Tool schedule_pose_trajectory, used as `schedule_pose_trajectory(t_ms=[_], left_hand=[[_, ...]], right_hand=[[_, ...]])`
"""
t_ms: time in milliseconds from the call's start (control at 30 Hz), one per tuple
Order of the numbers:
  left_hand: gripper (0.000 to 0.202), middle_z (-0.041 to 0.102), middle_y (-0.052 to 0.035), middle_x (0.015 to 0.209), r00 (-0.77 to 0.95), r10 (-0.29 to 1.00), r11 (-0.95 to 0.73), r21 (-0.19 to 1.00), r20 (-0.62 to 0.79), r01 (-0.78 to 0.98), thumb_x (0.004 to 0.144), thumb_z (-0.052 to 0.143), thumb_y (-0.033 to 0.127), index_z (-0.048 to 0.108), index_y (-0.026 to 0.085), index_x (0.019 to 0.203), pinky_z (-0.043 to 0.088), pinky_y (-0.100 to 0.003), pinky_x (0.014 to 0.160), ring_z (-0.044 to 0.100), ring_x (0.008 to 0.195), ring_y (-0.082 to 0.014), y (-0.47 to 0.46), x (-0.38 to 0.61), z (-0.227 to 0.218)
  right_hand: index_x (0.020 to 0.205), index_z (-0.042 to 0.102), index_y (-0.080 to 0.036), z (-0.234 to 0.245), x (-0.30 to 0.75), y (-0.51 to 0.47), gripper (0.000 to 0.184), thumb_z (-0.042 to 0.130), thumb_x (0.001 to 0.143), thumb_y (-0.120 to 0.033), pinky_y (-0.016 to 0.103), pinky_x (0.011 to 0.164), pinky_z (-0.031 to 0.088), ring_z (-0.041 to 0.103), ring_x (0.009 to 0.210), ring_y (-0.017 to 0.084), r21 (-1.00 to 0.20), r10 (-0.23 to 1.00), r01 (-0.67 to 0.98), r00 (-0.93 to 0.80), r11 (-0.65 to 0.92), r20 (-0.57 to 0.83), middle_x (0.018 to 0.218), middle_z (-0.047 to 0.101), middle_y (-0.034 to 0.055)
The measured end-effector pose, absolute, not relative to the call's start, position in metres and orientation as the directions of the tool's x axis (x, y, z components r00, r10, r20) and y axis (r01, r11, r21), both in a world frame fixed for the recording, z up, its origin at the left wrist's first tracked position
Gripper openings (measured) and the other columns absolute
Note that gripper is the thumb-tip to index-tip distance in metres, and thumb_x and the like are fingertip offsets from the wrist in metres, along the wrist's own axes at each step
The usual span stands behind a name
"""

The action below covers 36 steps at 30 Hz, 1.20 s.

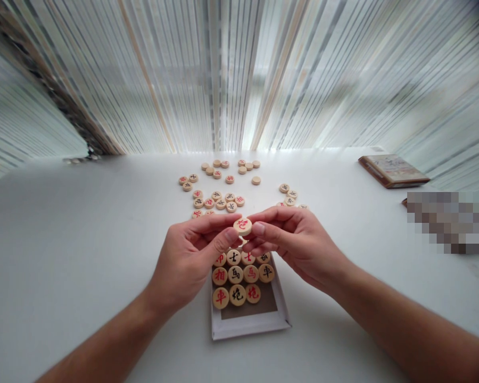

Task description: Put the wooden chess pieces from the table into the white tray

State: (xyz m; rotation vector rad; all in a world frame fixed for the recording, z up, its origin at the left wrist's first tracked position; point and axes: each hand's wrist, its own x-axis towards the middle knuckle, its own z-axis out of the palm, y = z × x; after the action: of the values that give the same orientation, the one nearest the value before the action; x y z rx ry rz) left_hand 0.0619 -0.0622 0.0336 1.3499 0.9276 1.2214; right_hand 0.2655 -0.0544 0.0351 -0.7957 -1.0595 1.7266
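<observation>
My left hand (191,255) and my right hand (293,239) meet above the table, both pinching one round wooden chess piece (242,226) with a red character on its face. Directly below them lies a shallow white box tray (259,322) with a brown floor. Several round pieces (236,275) with red or black characters sit in rows in the tray's upper part. Its lower strip is bare.
Several loose wooden pieces (219,201) are scattered on the white table (83,250) beyond my hands, with a smaller cluster (288,196) to the right. A flat box lid (393,170) lies at the far right. Striped curtains (239,74) hang behind the table.
</observation>
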Motion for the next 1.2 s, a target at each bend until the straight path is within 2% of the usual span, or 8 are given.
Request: schedule_pose_trajectory(t_ms=[167, 333, 533, 600, 700, 833, 1000, 1200], left_hand=[[0.018, 0.089, -0.0063, 0.104, 0.203, 0.963, -0.153, 0.980, 0.176, -0.127, 0.093, 0.088, 0.023, 0.090, 0.024, 0.110, 0.071, -0.022, 0.083, 0.087, 0.092, -0.0197, -0.0640, 0.0615, 0.0342], [0.027, 0.089, -0.0061, 0.104, 0.252, 0.956, -0.104, 0.976, 0.151, -0.189, 0.085, 0.094, 0.019, 0.090, 0.026, 0.111, 0.072, -0.024, 0.084, 0.088, 0.090, -0.0218, -0.0642, 0.0634, 0.0364], [0.023, 0.089, -0.0054, 0.109, 0.260, 0.949, -0.144, 0.978, 0.180, -0.152, 0.096, 0.083, 0.019, 0.088, 0.027, 0.117, 0.070, -0.021, 0.086, 0.087, 0.095, -0.0195, -0.0641, 0.0631, 0.0349], [0.022, 0.089, -0.0052, 0.111, 0.260, 0.947, -0.157, 0.979, 0.186, -0.129, 0.098, 0.082, 0.021, 0.088, 0.028, 0.118, 0.070, -0.021, 0.088, 0.086, 0.099, -0.0197, -0.0642, 0.0630, 0.0346], [0.021, 0.089, -0.0054, 0.112, 0.265, 0.949, -0.147, 0.984, 0.168, -0.098, 0.100, 0.079, 0.026, 0.087, 0.028, 0.120, 0.069, -0.022, 0.089, 0.086, 0.101, -0.0197, -0.0645, 0.0628, 0.0349], [0.025, 0.089, -0.0056, 0.105, 0.267, 0.956, -0.111, 0.992, 0.122, -0.053, 0.103, 0.076, 0.033, 0.085, 0.026, 0.126, 0.067, -0.019, 0.086, 0.084, 0.093, -0.0156, -0.0647, 0.0611, 0.0350], [0.027, 0.086, -0.0043, 0.094, 0.284, 0.951, -0.117, 0.993, 0.122, -0.033, 0.104, 0.076, 0.038, 0.087, 0.024, 0.125, 0.064, -0.018, 0.082, 0.079, 0.085, -0.0134, -0.0639, 0.0600, 0.0341], [0.032, 0.086, -0.0056, 0.100, 0.307, 0.944, -0.109, 0.992, 0.122, -0.058, 0.105, 0.073, 0.045, 0.087, 0.023, 0.124, 0.062, -0.019, 0.081, 0.077, 0.086, -0.0137, -0.0637, 0.0597, 0.0320]], right_hand=[[0.093, 0.086, -0.018, 0.0337, 0.2649, -0.0549, 0.029, 0.104, 0.073, -0.029, 0.026, 0.072, 0.070, 0.081, 0.070, 0.016, -0.885, 0.928, -0.414, -0.368, -0.211, -0.049, 0.080, 0.085, 0.0052], [0.094, 0.086, -0.017, 0.0325, 0.2644, -0.0556, 0.035, 0.107, 0.067, -0.026, 0.027, 0.070, 0.070, 0.081, 0.069, 0.017, -0.887, 0.930, -0.410, -0.364, -0.212, -0.054, 0.079, 0.084, 0.0046], [0.097, 0.088, -0.018, 0.0333, 0.2640, -0.0539, 0.021, 0.098, 0.083, -0.032, 0.025, 0.074, 0.070, 0.082, 0.072, 0.016, -0.904, 0.932, -0.404, -0.362, -0.143, 0.015, 0.079, 0.084, 0.0056], [0.098, 0.088, -0.019, 0.0326, 0.2638, -0.0534, 0.018, 0.096, 0.085, -0.030, 0.024, 0.074, 0.070, 0.082, 0.072, 0.015, -0.901, 0.931, -0.416, -0.362, -0.122, 0.041, 0.079, 0.084, 0.0051], [0.097, 0.088, -0.019, 0.0305, 0.2636, -0.0531, 0.020, 0.099, 0.081, -0.025, 0.023, 0.072, 0.070, 0.082, 0.069, 0.015, -0.894, 0.932, -0.438, -0.355, -0.092, 0.078, 0.078, 0.084, 0.0042], [0.095, 0.088, -0.019, 0.0297, 0.2637, -0.0535, 0.023, 0.101, 0.076, -0.019, 0.021, 0.070, 0.068, 0.080, 0.070, 0.013, -0.900, 0.940, -0.431, -0.327, -0.059, 0.095, 0.081, 0.085, 0.0041], [0.092, 0.088, -0.018, 0.0330, 0.2642, -0.0547, 0.022, 0.102, 0.074, -0.017, 0.018, 0.062, 0.064, 0.075, 0.065, 0.011, -0.921, 0.944, -0.389, -0.310, -0.021, 0.110, 0.075, 0.083, 0.0028], [0.089, 0.088, -0.016, 0.0359, 0.2643, -0.0563, 0.020, 0.101, 0.074, -0.015, 0.015, 0.056, 0.058, 0.068, 0.058, 0.008, -0.942, 0.953, -0.335, -0.289, -0.011, 0.091, 0.073, 0.081, 0.0024]])
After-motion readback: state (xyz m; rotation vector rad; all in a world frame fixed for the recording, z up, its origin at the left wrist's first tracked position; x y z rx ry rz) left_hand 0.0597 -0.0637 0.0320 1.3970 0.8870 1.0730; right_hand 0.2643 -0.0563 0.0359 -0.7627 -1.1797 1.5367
